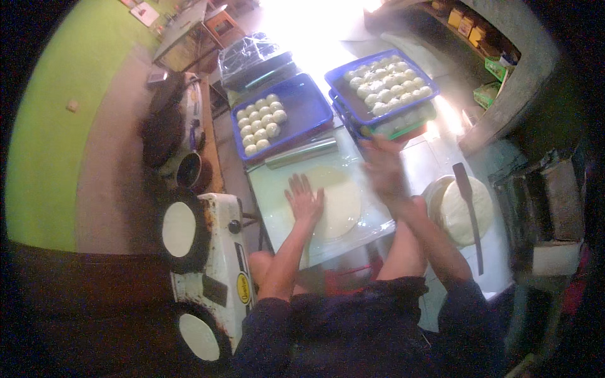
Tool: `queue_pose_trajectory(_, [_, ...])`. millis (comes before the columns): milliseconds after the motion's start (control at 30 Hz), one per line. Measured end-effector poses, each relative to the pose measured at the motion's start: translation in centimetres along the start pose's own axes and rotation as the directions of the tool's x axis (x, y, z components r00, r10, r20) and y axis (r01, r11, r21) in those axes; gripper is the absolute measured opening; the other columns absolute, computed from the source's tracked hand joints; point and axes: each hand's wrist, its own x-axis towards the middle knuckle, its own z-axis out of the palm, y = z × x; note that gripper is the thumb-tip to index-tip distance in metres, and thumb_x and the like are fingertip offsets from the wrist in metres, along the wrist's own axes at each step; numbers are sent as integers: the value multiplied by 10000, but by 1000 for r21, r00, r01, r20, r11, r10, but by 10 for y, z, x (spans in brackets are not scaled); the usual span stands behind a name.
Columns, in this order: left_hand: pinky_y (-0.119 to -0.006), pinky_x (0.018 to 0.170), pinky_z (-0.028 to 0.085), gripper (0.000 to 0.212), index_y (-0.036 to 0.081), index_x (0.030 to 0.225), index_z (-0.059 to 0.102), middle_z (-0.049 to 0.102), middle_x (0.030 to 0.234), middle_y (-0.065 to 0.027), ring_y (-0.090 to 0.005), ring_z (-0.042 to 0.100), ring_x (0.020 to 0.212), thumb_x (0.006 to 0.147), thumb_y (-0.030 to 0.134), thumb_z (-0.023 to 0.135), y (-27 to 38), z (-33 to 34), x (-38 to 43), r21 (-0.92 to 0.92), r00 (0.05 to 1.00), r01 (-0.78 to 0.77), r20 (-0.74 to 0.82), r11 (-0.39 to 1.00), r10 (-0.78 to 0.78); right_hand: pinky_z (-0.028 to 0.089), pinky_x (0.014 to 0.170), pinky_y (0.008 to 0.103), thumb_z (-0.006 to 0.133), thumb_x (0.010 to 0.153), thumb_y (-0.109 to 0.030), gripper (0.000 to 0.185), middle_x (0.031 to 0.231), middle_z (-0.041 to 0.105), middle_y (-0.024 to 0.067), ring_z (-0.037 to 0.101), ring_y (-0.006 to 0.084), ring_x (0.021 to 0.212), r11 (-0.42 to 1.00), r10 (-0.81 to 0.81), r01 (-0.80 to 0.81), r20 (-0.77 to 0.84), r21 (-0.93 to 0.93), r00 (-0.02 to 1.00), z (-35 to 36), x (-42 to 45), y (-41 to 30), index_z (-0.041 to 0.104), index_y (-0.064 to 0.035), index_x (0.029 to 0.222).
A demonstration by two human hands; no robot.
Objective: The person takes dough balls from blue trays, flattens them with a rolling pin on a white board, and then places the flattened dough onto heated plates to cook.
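Note:
A thin, flat round of dough (341,208) lies on the pale, shiny work surface (269,198) before me. My left hand (303,198) rests palm down with fingers spread at its left part. My right hand (383,165), blurred, is raised off to the right of the round, near the stacked trays; whether it holds anything cannot be told. A rolling pin (302,153) lies at the far edge of the surface. Behind it a blue tray (307,106) holds rows of dough balls (261,121). A second blue tray (352,106) at the right holds more dough balls (390,85).
At the left, flat dough rounds lie on two dark pans (201,236) over a white gas stove (224,255). On the right, a dark spatula (465,189) lies across a container of pale dough (451,212). A small saucepan (190,170) stands farther left.

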Motion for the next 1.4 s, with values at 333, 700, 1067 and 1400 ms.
queue_pose_trajectory(333, [-607,1103,-3,805,58,1484,143,60,1555,-153,-318,38,1437,897,526,436,33,4,8,-77,997,-77,16,994,78,158,1137,453,683,810,-313,825,1478,184,285,145,416,1388,436,843,-637,39,-635,537,-269,-250,174,243,27,1420])
queue_pose_trajectory(700, [-622,1094,68,734,-6,1451,204,127,1506,-262,-402,49,1415,914,445,421,-45,-96,-177,-251,920,369,-41,895,-390,402,924,430,528,815,2,379,1071,573,194,524,365,1057,986,9,103,668,-128,744,-139,-90,-112,541,-1,1193])
queue_pose_trajectory(1067, [-522,1065,250,520,22,1227,524,401,1376,-227,-356,315,1324,841,358,614,-101,-130,-342,-440,810,499,-70,747,-583,523,742,453,573,785,-75,406,997,593,171,630,362,869,606,-677,488,730,628,-98,-14,-66,-384,546,-124,1187])
queue_pose_trajectory(1400, [-502,1039,315,388,63,1166,581,490,1297,-217,-387,460,1209,849,285,610,-90,-98,-365,-691,606,508,-137,514,-783,483,869,421,584,858,-156,304,1088,618,178,593,361,979,208,-947,178,244,962,-208,167,-116,-499,612,-123,1159])
